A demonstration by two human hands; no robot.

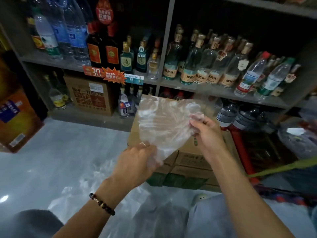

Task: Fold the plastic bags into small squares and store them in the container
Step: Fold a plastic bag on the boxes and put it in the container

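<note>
Above the pale floor (pixel 51 160), in front of a stack of cardboard boxes (pixel 188 157), a clear plastic bag (pixel 163 124) is held up in the air between two hands. The left hand (pixel 137 160) grips the bag's lower corner, fingers curled round the bunched plastic, a ring showing on one finger and a dark beaded bracelet (pixel 102 204) on the wrist. The right hand (pixel 207 131) pinches the bag's upper right part, with its fingertips (pixel 197 116) wrapped in the film. Between the two grips the bag spreads as a wrinkled, roughly triangular sheet, its top edge level with the lowest shelf, and the boxes behind it show through.

More clear plastic bags (pixel 96 182) lie loose on the floor under the forearms, near the person's knees. Behind everything stands a grey shelf unit (pixel 164 48) filled with bottles: big water bottles (pixel 72 31) at the upper left, dark bottles with red labels (pixel 103 48) beside them, and a row of clear liquor bottles with tan labels (pixel 202 66) to the right. Price tags (pixel 106 74) hang from the shelf edge. A brown carton (pixel 89 95) sits on the bottom shelf at left, and an orange box (pixel 17 117) shows at the far left edge. No storage container can be made out for certain.
</note>
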